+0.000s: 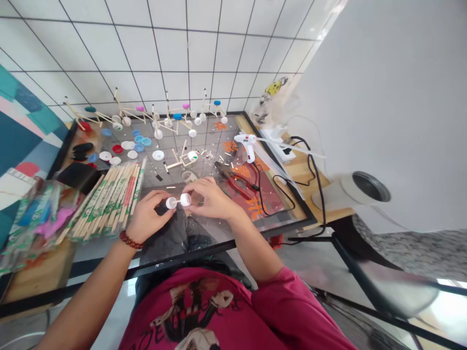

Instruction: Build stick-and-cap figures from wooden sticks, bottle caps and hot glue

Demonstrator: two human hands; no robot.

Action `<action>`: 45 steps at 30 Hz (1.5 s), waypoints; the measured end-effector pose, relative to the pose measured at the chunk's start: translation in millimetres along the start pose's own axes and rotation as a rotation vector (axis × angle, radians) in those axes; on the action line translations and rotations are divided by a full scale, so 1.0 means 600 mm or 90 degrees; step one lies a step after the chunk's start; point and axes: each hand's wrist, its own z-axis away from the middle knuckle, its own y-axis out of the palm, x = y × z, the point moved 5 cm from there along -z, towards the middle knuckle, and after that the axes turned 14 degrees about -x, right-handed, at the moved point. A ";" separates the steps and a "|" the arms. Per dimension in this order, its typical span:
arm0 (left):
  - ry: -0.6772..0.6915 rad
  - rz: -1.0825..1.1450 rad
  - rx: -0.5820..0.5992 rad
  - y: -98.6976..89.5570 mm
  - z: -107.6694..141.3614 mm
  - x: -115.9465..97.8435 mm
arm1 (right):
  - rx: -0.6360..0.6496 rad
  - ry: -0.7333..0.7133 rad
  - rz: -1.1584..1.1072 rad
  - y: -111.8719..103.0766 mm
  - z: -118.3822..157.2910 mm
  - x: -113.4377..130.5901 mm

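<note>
Two white bottle caps joined by a short thin stick are held between my hands above the near part of the table. My left hand [151,214], with a red bead bracelet at the wrist, pinches the left cap [171,202]. The fingers of my right hand [209,198] close on the right cap [186,200]. Just beyond my hands lies a small stick frame with a white cap [192,156], and a roll of tape [188,176] is partly hidden behind my right hand.
Wrapped chopsticks [113,194] lie at the left. Stick-and-cap models stand along the back edge, with loose caps [138,147] before them. Pliers [241,182], a white glue gun [247,145] and its black cable are right of my hands. A power strip [280,148] sits farther right.
</note>
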 end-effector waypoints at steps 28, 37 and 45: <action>-0.022 -0.082 0.041 0.010 0.010 0.007 | 0.085 0.033 0.184 0.031 0.011 -0.059; 0.001 -0.021 0.039 -0.001 -0.004 0.027 | 0.084 0.044 0.173 0.029 0.007 -0.057; 0.011 -0.022 0.040 0.000 -0.002 0.026 | 0.086 0.021 0.183 0.035 0.008 -0.048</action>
